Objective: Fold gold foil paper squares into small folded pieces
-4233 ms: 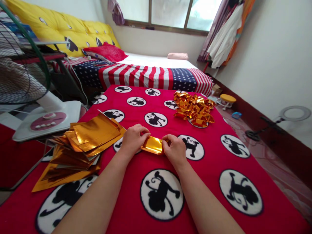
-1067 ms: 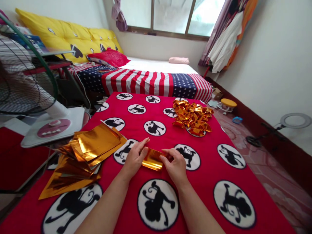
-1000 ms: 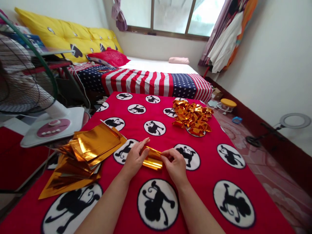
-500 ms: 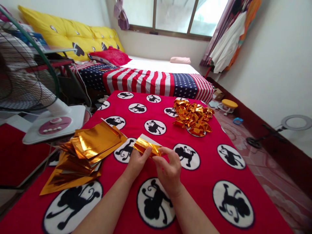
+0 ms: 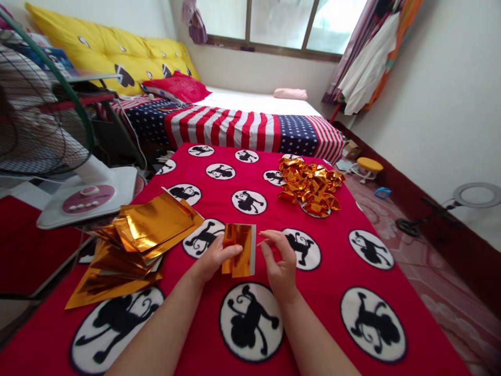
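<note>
A partly folded sheet of gold foil paper [image 5: 245, 243] with a grey strip along its right edge is upright in front of me, above the red cloth. My left hand [image 5: 213, 258] grips its left side, thumb across the front and fingers hidden behind. Just right of the grey edge is my right hand [image 5: 279, 258], its thumb and fingers bent but apart, with nothing visible between them. To the left lies a loose, fanned stack of gold foil paper [image 5: 156, 224]. Folded gold foil pieces [image 5: 311, 183] sit heaped at the far right of the cloth.
The red cloth [image 5: 250, 169] with black monkey figures in white circles covers the surface. A white fan [image 5: 113, 183] stands close on the left. Beyond the far edge is a bed [image 5: 235, 125]. A yellow stool [image 5: 370, 166] and a ring light [image 5: 465, 201] are on the right.
The gold foil paper has turned from lying crosswise to standing upright, showing its grey edge at the right. My right hand has let go of it and moved slightly right.
</note>
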A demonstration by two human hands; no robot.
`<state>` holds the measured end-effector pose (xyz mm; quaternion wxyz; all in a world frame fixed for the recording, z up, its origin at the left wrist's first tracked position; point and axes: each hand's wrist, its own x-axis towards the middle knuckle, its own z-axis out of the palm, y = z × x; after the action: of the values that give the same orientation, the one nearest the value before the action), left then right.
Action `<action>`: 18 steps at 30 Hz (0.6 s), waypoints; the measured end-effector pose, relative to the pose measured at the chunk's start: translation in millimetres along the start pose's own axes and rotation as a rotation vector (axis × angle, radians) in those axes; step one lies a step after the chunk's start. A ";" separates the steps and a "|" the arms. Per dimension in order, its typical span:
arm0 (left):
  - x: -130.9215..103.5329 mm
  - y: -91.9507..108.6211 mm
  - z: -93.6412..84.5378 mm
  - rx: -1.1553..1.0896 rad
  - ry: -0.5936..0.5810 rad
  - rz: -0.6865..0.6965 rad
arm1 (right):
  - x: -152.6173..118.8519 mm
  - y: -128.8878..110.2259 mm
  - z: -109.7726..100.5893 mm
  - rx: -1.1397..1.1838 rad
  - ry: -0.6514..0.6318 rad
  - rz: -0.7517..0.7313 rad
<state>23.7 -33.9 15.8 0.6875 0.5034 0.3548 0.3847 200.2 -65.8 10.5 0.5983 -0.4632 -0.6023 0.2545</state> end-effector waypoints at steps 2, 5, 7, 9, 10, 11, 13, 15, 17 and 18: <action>-1.3 2.5 -0.5 0.013 -0.047 0.000 | -1.5 1.5 2.7 0.107 -0.060 0.081; -0.5 5.2 0.4 0.067 -0.076 0.000 | -3.6 2.6 6.9 0.223 -0.077 0.174; 4.0 3.8 1.2 0.100 -0.061 0.013 | -3.7 3.0 8.2 0.256 -0.018 0.206; 11.3 -0.5 1.6 0.097 0.033 0.046 | -2.6 4.1 7.9 0.252 0.100 0.237; 15.3 -3.3 1.6 0.078 0.142 0.074 | -1.7 5.3 7.3 0.240 0.167 0.250; 19.0 -6.2 1.7 0.068 0.249 0.085 | -0.7 7.0 6.6 0.224 0.228 0.264; 23.9 -10.8 1.8 0.028 0.438 0.130 | 1.2 11.4 5.1 0.205 0.307 0.288; 24.0 -12.2 2.3 0.040 0.539 0.194 | 2.5 15.8 4.4 0.216 0.335 0.308; 20.0 -10.5 3.0 0.153 0.643 0.318 | 2.8 18.4 4.9 0.243 0.334 0.322; 17.3 -9.0 3.3 0.248 0.698 0.393 | 2.6 18.7 5.6 0.261 0.324 0.324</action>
<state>36.0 -21.8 6.1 0.3739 0.4799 0.5072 0.6104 200.0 -53.9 -5.2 0.6932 -0.5071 -0.3785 0.3450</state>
